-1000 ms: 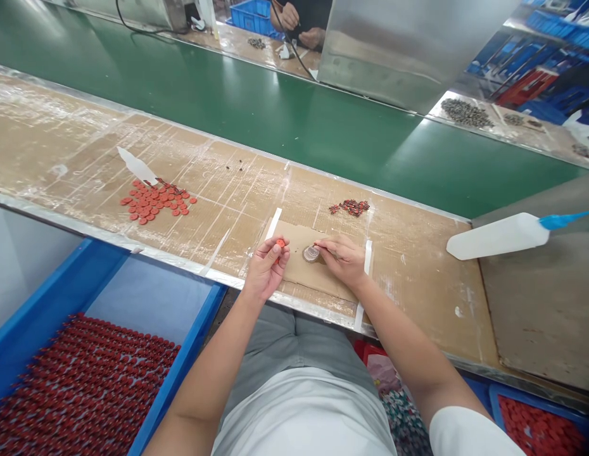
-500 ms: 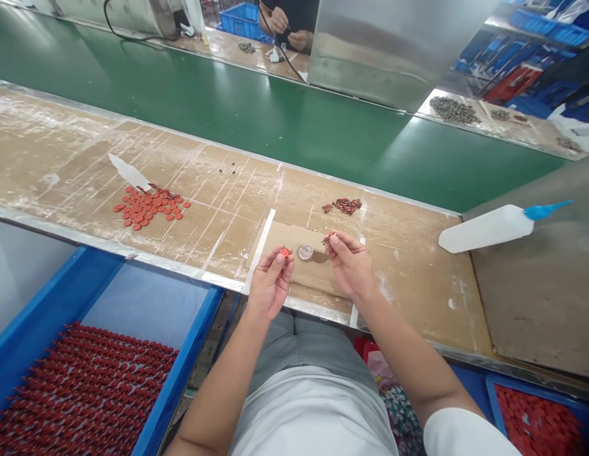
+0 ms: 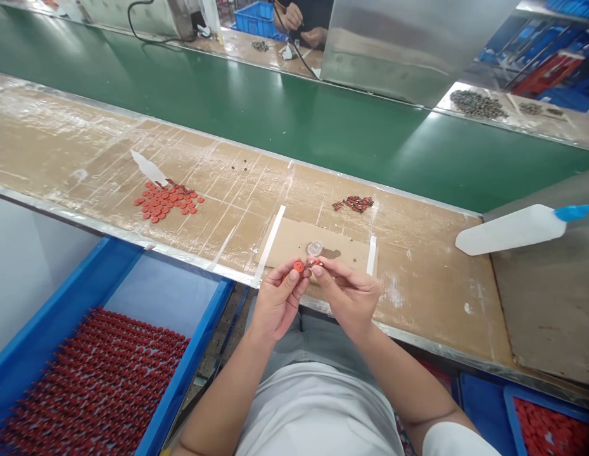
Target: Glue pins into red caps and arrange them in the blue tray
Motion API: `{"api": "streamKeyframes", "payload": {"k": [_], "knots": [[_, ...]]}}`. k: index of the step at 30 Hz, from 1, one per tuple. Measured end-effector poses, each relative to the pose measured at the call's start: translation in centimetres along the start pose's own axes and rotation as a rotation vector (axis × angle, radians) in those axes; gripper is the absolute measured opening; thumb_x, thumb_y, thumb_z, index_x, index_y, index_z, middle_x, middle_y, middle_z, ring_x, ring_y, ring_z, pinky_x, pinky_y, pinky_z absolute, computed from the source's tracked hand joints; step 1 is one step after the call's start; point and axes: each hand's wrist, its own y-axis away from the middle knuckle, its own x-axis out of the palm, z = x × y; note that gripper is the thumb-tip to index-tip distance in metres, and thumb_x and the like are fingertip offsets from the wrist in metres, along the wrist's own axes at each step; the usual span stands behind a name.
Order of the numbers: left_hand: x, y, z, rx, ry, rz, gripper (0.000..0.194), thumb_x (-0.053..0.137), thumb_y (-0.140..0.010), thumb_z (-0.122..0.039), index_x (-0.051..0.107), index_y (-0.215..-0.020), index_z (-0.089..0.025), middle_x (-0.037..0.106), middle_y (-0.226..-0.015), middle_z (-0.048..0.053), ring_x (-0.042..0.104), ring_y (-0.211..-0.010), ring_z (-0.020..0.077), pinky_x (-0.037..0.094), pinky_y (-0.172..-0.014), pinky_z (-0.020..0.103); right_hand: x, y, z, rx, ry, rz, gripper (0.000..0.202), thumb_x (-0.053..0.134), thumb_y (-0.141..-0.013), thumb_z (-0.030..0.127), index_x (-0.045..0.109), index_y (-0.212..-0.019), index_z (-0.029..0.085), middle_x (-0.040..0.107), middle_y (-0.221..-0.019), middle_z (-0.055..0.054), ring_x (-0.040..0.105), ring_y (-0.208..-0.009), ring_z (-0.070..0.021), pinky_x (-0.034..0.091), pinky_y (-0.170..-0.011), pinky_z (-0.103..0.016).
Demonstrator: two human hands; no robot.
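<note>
Between the thumb and fingers of my left hand [image 3: 278, 297] is a round red disc [image 3: 299, 266] with small holes. My right hand [image 3: 349, 292] pinches a small red and dark part [image 3: 316, 263], brought up against the disc; its exact kind is too small to tell. Both hands meet over the front of a cardboard sheet [image 3: 294, 237]. Just beyond the fingertips stands a small clear round dish [image 3: 315, 248]. A pile of similar small red and dark parts [image 3: 356, 203] lies farther back. To the left are many loose red discs [image 3: 166, 201].
A white bottle with a blue nozzle [image 3: 513, 231] leans at the right. At lower left is a blue tray [image 3: 218, 304] with rows of red pieces. A green conveyor belt [image 3: 256, 98] runs behind the table. Across it a co-worker's hands [image 3: 294, 18] handle something small.
My right hand has moved left and toward me, bringing its small part to the disc in my left hand. The hands were apart before. The view has shifted slightly.
</note>
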Motion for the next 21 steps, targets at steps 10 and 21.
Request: {"api": "streamKeyframes", "payload": {"k": [10,21], "knots": [[0.04,0.31,-0.19,0.056,0.001,-0.007,0.018,0.073,-0.073,-0.015,0.073,-0.091,-0.018,0.075,-0.089,0.002,0.07,-0.083,0.0091,0.055,-0.077,0.013,0.65,0.24,-0.22,-0.088,0.039,0.01,0.029,0.073,-0.073,0.009,0.073,-0.094,0.029,0.074,-0.095,-0.001,0.071,-0.085,-0.0205,0.061,-0.077,-0.037],[0.07,0.34,-0.2,0.083,-0.052,-0.094,0.021,0.077,-0.068,-0.017,0.073,-0.089,-0.018,0.075,-0.091,0.004,0.07,-0.086,0.0117,0.055,-0.08,0.018,0.82,0.25,-0.52,-0.113,0.081,0.026,0.028,0.073,-0.073,0.013,0.073,-0.094,0.031,0.074,-0.096,0.0,0.071,-0.087,-0.0208,0.06,-0.081,-0.038]]}}
